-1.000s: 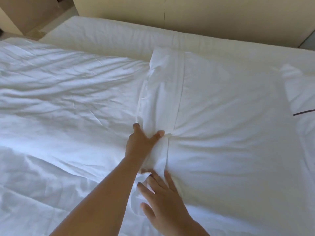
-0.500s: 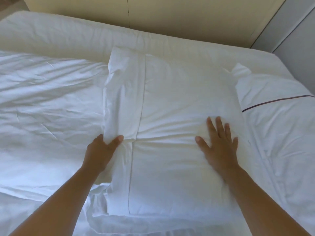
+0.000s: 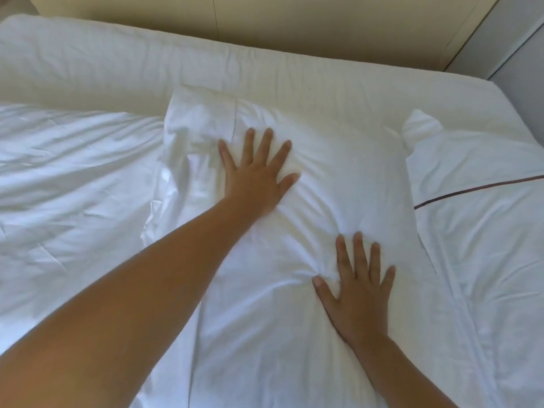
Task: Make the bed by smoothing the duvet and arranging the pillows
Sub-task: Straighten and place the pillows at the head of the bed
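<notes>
**Pillow [image 3: 338, 187] lying flat under two spread palms**

The white pillow is lying lengthwise in the middle of the bed, its far end reaching toward the sheet-covered mattress [image 3: 147, 60]. The left hand [image 3: 256, 178] is pressing down on its far-left part, fingers straight and splayed, gripping nothing. The right hand [image 3: 357, 298] is pressing nearer the camera, toward the pillow's right side, fingers likewise straight and thumb out. Fabric is bunching into small creases around the right thumb and dimpling between the two palms. A stitched flap is running along the pillow's left edge. The rumpled duvet [image 3: 73, 178] is lying just beside it on the left. A second pillow [image 3: 485, 245] with a dark piping line is lying against its right side.
</notes>
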### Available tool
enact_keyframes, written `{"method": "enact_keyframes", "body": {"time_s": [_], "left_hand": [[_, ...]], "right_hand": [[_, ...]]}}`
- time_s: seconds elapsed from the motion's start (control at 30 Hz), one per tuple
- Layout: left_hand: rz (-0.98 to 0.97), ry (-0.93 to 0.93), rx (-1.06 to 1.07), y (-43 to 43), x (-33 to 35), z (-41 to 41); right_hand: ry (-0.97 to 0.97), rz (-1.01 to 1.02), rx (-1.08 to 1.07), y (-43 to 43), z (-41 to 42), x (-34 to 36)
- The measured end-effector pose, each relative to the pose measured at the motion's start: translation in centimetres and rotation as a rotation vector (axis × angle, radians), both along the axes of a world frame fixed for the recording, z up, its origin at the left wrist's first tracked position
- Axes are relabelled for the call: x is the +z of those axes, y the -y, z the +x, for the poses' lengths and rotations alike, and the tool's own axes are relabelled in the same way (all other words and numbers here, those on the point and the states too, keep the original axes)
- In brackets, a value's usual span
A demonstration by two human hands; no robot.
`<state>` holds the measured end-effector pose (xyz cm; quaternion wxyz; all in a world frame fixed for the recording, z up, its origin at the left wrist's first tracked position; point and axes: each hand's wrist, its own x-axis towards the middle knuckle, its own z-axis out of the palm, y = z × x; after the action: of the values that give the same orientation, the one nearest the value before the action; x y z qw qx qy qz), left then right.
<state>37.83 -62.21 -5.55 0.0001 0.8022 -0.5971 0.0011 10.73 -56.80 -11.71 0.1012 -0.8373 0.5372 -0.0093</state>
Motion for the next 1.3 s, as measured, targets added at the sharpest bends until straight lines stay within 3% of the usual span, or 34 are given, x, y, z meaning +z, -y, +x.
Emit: {"method": "enact_keyframes", "body": {"time_s": [0.17,0.5,0.8,0.9,1.0,1.13,1.2,1.3], "left_hand": [[-0.062,-0.119,0.176,1.6,-7.2,6.6],[-0.180,-0.196,0.111,6.2,-13.4,9.2],[-0.109,-0.171,0.125,5.6,-11.2,7.6],[0.051,-0.176,0.210,3.6,-7.4,5.0],[0.258,-0.316,0.246,0.8,-3.5,-0.3],[0.186,-0.403,0.148,-5.7,-1.9,-7.3],[0.074,-0.328,0.158,-9.0,-3.0,-8.4],[0.047,-0.227,0.157,-12.3,-5.1,-7.5]], "right_hand": [[0.046,-0.078,0.012,-1.0,2.1,-2.2],[0.051,-0.171,-0.010,2.1,5.8,-8.4],[0.081,-0.164,-0.031,2.5,5.7,-9.2],[0.054,-0.138,-0.009,2.0,5.4,-7.9],[0.027,-0.136,0.004,1.9,4.7,-5.5],[0.216,-0.162,0.370,2.7,4.7,-0.1],[0.142,-0.184,0.508,5.3,6.0,0.9],[-0.072,-0.206,0.523,10.4,7.9,-0.6]]}}
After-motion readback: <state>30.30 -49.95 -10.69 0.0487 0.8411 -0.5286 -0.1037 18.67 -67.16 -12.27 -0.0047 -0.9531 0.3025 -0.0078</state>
